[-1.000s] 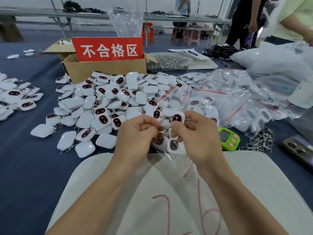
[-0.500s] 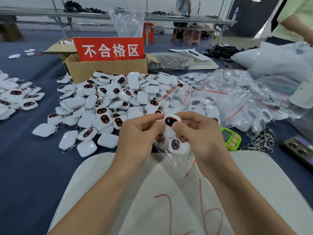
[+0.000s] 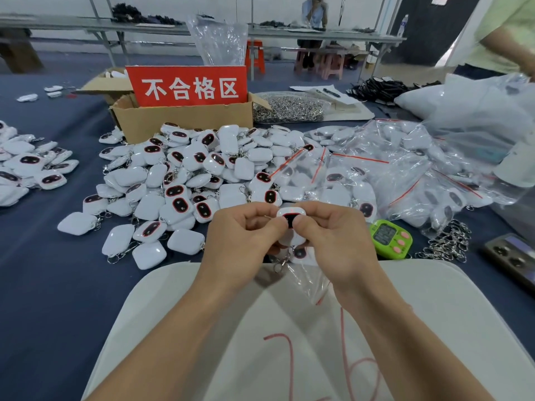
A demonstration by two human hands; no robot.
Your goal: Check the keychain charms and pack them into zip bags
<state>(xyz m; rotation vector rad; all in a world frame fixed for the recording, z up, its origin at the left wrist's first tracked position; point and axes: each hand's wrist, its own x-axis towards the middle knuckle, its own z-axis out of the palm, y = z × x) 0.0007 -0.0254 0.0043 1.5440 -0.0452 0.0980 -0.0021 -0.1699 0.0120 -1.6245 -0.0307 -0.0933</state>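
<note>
Left hand (image 3: 240, 235), right hand (image 3: 338, 238) pinch charm (image 3: 290, 213) — blue tablecloth (image 3: 43, 285) beneath.

a cardboard box (image 3: 185, 120) is set at the far middle of the blue-covered table (image 3: 43, 285), and a red sign (image 3: 188, 86) with white characters is propped in it. a green timer (image 3: 389, 237) is laid near, to the right, just beside a white board (image 3: 434, 299) marked with red strokes. a phone (image 3: 512, 259) is seen at the right edge. papers (image 3: 311, 89) with a pen (image 3: 331, 92) and a heap of black cords (image 3: 382, 88) are placed far right. an orange stool (image 3: 255, 55) is seen beyond.
</note>
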